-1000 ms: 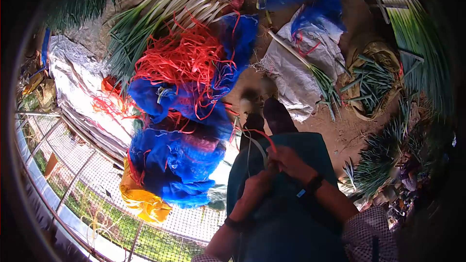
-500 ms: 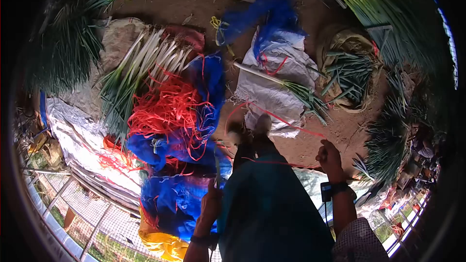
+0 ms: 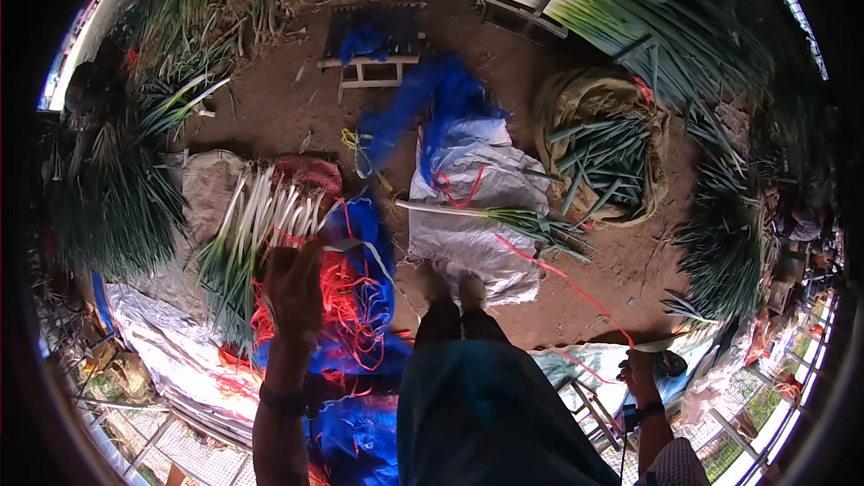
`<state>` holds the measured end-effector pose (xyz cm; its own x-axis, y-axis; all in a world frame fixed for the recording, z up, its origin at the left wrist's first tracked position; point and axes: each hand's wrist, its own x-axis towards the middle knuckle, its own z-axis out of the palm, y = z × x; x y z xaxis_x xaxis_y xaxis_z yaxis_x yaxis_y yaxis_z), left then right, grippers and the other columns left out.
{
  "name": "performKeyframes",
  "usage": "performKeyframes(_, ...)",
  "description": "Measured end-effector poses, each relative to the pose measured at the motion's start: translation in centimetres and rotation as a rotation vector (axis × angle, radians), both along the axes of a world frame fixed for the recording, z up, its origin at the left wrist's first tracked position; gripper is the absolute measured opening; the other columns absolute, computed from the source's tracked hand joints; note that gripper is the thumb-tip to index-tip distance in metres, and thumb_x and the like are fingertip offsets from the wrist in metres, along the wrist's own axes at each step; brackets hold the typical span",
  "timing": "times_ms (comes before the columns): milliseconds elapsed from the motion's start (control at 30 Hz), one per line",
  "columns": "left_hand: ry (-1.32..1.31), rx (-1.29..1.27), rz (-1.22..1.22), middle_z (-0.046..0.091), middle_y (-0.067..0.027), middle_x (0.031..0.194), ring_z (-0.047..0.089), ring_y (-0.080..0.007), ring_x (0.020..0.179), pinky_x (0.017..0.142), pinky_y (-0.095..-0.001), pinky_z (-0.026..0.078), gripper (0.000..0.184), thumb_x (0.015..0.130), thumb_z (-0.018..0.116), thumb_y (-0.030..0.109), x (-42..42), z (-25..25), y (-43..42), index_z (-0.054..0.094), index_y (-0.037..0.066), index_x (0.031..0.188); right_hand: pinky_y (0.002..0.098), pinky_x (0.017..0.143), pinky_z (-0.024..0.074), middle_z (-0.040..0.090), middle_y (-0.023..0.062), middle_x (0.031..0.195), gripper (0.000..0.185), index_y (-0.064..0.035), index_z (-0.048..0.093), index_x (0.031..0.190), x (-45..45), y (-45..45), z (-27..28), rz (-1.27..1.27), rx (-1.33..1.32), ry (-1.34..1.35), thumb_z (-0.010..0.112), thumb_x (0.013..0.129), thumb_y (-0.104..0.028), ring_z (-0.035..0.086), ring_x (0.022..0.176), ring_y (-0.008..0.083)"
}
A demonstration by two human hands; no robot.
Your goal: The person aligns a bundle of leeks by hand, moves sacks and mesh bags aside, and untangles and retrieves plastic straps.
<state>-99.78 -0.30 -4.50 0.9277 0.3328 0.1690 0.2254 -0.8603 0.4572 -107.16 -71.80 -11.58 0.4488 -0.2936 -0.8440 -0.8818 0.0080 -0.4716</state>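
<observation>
My left hand [image 3: 292, 288] is raised over a heap of red plastic strips [image 3: 346, 292], close to the lower part of a bundle of long green onions [image 3: 261, 216]. A pale ribbon-like strip [image 3: 371, 256] trails from its fingers, which are partly in shadow. My right hand [image 3: 639, 373] is low on the right, closed on the end of a red strip [image 3: 576, 288]. That strip runs up to the white sack [image 3: 472, 256] on the ground. One green onion [image 3: 450, 209] lies across the sack, its leaves pointing right. A short red strip [image 3: 468, 193] lies above it.
An olive sack [image 3: 553, 117] holds cut green leaves. Stacked green onions [image 3: 621, 0] fill the upper right, with more piles [image 3: 112, 198] at left. Blue netting [image 3: 423, 108] lies beyond the white sack, near a low stool [image 3: 373, 72]. Blue sheeting [image 3: 355, 432] is beside my legs.
My left hand has moved up and left over the red heap, carrying the pale strip. My right hand has moved right and down, drawing the red strip out straighter. The view has tilted up.
</observation>
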Motion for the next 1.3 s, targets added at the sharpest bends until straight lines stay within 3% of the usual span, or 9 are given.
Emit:
performKeyframes(200,-0.140,-0.198,0.010,0.060,-0.0135,0.085,0.058,-0.0281,0.073,0.064,-0.0368,0.047,0.016,0.091,0.064,0.007,8.7,0.3,1.4,0.067,0.005,0.106,0.0378,0.050,0.0559,0.064,0.0133,0.074,0.021,-0.0020,0.058,0.105,-0.6,2.4,0.7,-0.104,0.042,-0.023,0.059,0.094,-0.020,0.061,0.054,0.0214)
performKeyframes(333,0.205,0.124,-0.094,0.063,-0.0173,0.094,0.063,-0.0381,0.085,0.072,-0.0449,0.050,0.022,0.092,0.058,0.011,8.4,-2.8,-1.1,0.063,-0.003,0.108,0.0289,0.052,0.0484,0.063,0.0077,0.074,0.019,0.0013,0.061,0.105,-0.1,6.0,-0.9,-0.135,-0.050,-0.076,0.057,0.094,-0.014,0.059,0.058,0.0155)
performKeyframes(467,0.668,-0.467,-0.397,0.065,-0.0207,0.090,0.064,-0.0404,0.085,0.074,-0.0475,0.050,0.027,0.090,0.054,0.015,4.6,-8.2,-7.1,0.061,-0.001,0.109,0.0263,0.048,0.0462,0.062,0.0061,0.070,0.018,-0.0006,0.063,0.103,4.9,9.6,-2.9,-0.133,-0.168,-0.186,0.056,0.095,-0.016,0.055,0.056,0.0113)
performKeyframes(533,0.639,-0.825,-0.527,0.069,-0.0165,0.094,0.069,-0.0285,0.087,0.071,-0.0335,0.052,0.024,0.091,0.052,0.011,6.1,-7.2,-12.3,0.065,0.001,0.109,0.0262,0.046,0.0467,0.063,0.0069,0.071,0.021,0.0002,0.062,0.105,12.0,14.1,-1.7,-0.052,-0.207,-0.194,0.056,0.096,-0.018,0.056,0.055,0.0105)
performKeyframes(667,0.948,-1.511,-0.354,0.061,-0.0108,0.117,0.057,-0.0187,0.110,0.097,-0.0326,0.044,0.047,0.102,0.046,0.038,11.6,-8.8,-20.2,0.055,-0.002,0.125,0.0278,0.053,0.0500,0.062,0.0085,0.070,0.019,0.0008,0.060,0.110,26.1,25.6,2.2,0.397,-0.182,-0.447,0.051,0.099,-0.011,0.058,0.060,0.0117)
performKeyframes(767,0.875,-1.888,-0.023,0.062,-0.0106,0.112,0.059,-0.0185,0.105,0.096,-0.0329,0.045,0.044,0.101,0.051,0.035,21.2,-6.6,-20.6,0.055,-0.004,0.122,0.0357,0.072,0.0552,0.069,0.0155,0.101,0.023,-0.0012,0.062,0.113,33.2,32.0,2.9,0.958,0.045,-0.599,0.060,0.091,-0.005,0.070,0.084,0.0258)
performKeyframes(967,0.604,-1.901,0.483,0.064,-0.0076,0.087,0.064,-0.0210,0.084,0.084,-0.0363,0.052,0.028,0.101,0.051,0.027,37.6,-8.6,-18.3,0.059,0.000,0.103,0.0436,0.066,0.0525,0.063,0.0174,0.075,0.014,-0.0078,0.064,0.093,44.9,33.9,1.0,1.277,0.158,-0.485,0.062,0.090,-0.021,0.064,0.075,0.0394)
performKeyframes(1200,0.186,-1.933,0.616,0.060,-0.0054,0.075,0.063,-0.0209,0.071,0.073,-0.0396,0.055,0.023,0.103,0.045,0.022,52.3,-10.7,-12.3,0.058,0.004,0.096,0.0423,0.061,0.0525,0.066,0.0098,0.068,0.026,-0.0079,0.069,0.087,51.9,16.8,-3.1,1.069,-0.057,0.078,0.058,0.091,-0.031,0.067,0.066,0.0284)
performKeyframes(1300,0.102,-1.872,0.562,0.061,-0.0054,0.076,0.063,-0.0208,0.072,0.073,-0.0396,0.055,0.024,0.103,0.045,0.023,57.0,-9.6,-10.8,0.059,0.005,0.095,0.0377,0.063,0.0558,0.069,0.0107,0.071,0.024,-0.0059,0.071,0.088,48.9,8.1,-5.3,1.338,-0.124,0.114,0.060,0.088,-0.027,0.070,0.065,0.0235)
